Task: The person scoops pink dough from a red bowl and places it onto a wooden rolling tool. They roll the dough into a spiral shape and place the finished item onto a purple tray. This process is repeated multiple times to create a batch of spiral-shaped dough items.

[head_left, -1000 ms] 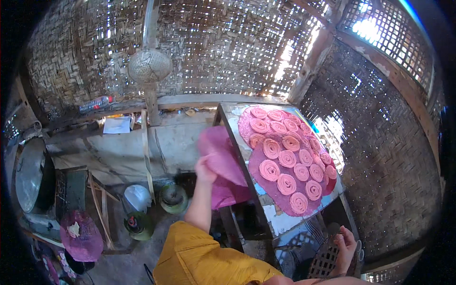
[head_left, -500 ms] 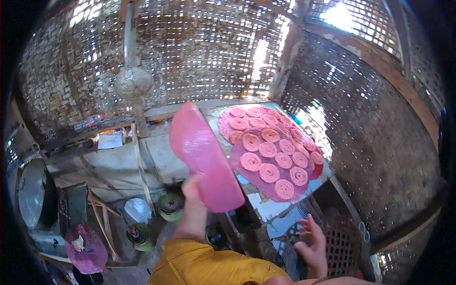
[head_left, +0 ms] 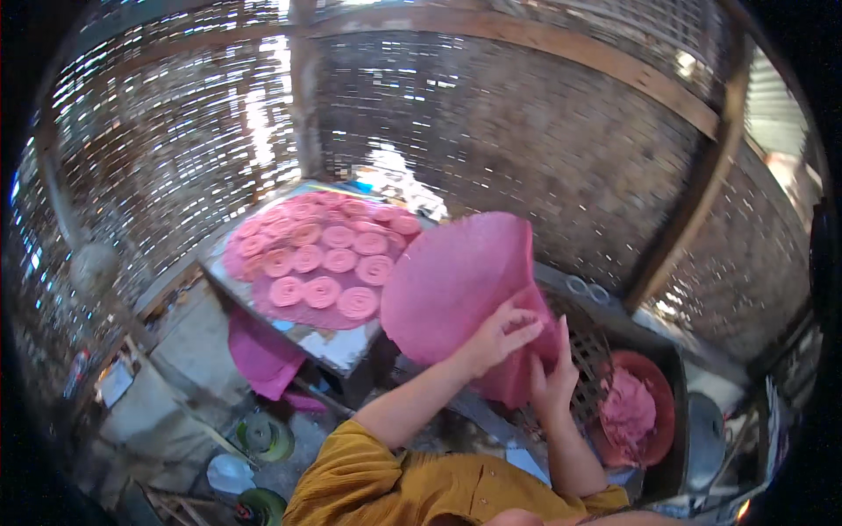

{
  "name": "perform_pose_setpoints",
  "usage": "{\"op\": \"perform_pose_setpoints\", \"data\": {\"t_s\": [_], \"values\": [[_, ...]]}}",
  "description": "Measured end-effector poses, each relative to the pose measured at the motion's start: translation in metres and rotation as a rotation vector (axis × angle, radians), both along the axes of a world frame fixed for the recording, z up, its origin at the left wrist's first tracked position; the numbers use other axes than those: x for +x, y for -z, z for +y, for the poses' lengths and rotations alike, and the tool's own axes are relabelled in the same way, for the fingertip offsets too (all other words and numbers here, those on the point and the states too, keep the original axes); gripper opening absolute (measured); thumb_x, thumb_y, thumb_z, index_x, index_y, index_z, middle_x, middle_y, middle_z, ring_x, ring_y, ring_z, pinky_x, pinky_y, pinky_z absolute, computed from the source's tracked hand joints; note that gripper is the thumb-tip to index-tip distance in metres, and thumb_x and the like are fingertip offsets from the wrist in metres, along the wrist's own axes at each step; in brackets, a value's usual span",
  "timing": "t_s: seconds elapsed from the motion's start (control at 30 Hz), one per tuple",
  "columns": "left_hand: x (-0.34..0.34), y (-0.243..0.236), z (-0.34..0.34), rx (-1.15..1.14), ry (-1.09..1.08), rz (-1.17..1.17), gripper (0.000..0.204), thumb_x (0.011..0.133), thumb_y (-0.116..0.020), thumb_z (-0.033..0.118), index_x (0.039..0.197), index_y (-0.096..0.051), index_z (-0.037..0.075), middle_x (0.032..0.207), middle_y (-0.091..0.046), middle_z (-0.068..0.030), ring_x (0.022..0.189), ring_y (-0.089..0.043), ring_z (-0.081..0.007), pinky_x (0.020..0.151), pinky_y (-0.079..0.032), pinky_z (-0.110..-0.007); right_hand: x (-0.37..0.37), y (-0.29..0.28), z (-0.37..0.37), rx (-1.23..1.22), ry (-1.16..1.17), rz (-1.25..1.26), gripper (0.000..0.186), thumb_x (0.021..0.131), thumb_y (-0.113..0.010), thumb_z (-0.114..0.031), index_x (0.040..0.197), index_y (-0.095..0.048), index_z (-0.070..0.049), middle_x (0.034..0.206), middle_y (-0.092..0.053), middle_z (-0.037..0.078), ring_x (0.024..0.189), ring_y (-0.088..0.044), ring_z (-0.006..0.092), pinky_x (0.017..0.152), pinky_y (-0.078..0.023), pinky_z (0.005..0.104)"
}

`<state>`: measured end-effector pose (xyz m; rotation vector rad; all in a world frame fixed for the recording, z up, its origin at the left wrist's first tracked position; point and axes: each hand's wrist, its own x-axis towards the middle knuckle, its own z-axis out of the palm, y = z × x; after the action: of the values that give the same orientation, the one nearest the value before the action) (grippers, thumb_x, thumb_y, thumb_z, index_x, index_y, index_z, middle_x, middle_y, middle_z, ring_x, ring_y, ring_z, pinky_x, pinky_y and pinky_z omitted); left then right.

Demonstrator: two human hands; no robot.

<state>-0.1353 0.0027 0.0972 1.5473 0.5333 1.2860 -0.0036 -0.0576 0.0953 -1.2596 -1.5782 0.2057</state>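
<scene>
A large, thin, pink round sheet [head_left: 456, 285] stands tilted in front of me, bent along its right side. My left hand [head_left: 498, 338] is at its near face, with the fingers bent against it; part of the grip is hidden. Beside it my right hand [head_left: 554, 384] is at the sheet's lower right edge, thumb and fingers spread apart around that edge. To the left, pink coiled spirals [head_left: 339, 260] lie in rows on a similar pink sheet [head_left: 329, 317] on the table.
A dark lattice basket [head_left: 589, 349] stands behind my right hand. Right of it, a red basin [head_left: 664, 405] holds a pink mass [head_left: 628, 408]. Another magenta sheet [head_left: 259, 355] is by the table's left side. Green gas cylinders [head_left: 266, 436] stand at lower left. Woven walls enclose the corner.
My view has turned to the right. The pink sheet has come from left of the table to its right side, in front of me. My right hand has come up to the sheet's edge.
</scene>
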Motion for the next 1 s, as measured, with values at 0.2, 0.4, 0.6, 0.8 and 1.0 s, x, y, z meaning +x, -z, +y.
{"op": "perform_pose_setpoints", "data": {"t_s": [0.2,0.4,0.6,0.8,1.0], "values": [[0.012,0.031,0.027,0.029,-0.144,-0.07,0.025,0.082,-0.057,0.012,0.106,-0.058,0.005,0.123,-0.045,-0.0121,0.109,-0.046,-0.0181,0.09,-0.037,-0.029,0.116,0.041,0.015,-0.062,0.295,-0.073,0.068,0.068,-0.058,-0.002,0.13,-0.029,-0.004,0.101,-0.055,0.026,0.091,-0.056,0.0366,0.078,-0.044,0.0377],[-0.013,0.077,0.028,-0.203,-0.369,-0.165,0.023,0.081,-0.058,0.012,0.101,-0.058,0.002,0.106,-0.055,-0.0075,0.099,-0.05,-0.015,0.087,-0.038,-0.027,0.181,0.091,0.024,-0.206,0.464,-0.078,0.071,0.065,-0.06,-0.004,0.129,-0.03,-0.003,0.098,-0.055,0.028,0.089,-0.054,0.0406,0.078,-0.044,0.0409],[-0.027,0.126,0.032,-0.358,-0.389,-0.087,0.03,0.079,-0.061,0.015,0.105,-0.054,0.003,0.107,-0.052,-0.0081,0.104,-0.046,-0.019,0.09,-0.034,-0.032,0.208,0.109,0.038,-0.339,0.458,-0.104,0.075,0.063,-0.064,-0.01,0.129,-0.029,-0.001,0.101,-0.053,0.029,0.091,-0.054,0.0407,0.08,-0.044,0.041],[-0.01,0.124,0.021,-0.469,-0.462,0.127,0.061,0.069,-0.069,0.016,0.122,-0.04,0.006,0.124,-0.035,-0.0136,0.114,-0.034,-0.0255,0.089,-0.037,-0.036,0.215,0.113,0.028,-0.401,0.377,-0.188,0.081,0.062,-0.069,-0.017,0.13,-0.028,-0.001,0.112,-0.048,0.027,0.101,-0.049,0.0393,0.085,-0.041,0.0408],[0.001,0.143,0.03,-0.481,-0.504,0.226,0.094,0.06,-0.076,0.013,0.133,-0.018,0.005,0.125,-0.028,-0.0193,0.116,-0.033,-0.0291,0.092,-0.037,-0.036,0.214,0.079,-0.016,-0.264,0.56,-0.341,0.056,0.068,-0.066,-0.027,0.115,-0.046,-0.002,0.105,-0.051,0.026,0.092,-0.052,0.0388,0.075,-0.042,0.0439]]}}
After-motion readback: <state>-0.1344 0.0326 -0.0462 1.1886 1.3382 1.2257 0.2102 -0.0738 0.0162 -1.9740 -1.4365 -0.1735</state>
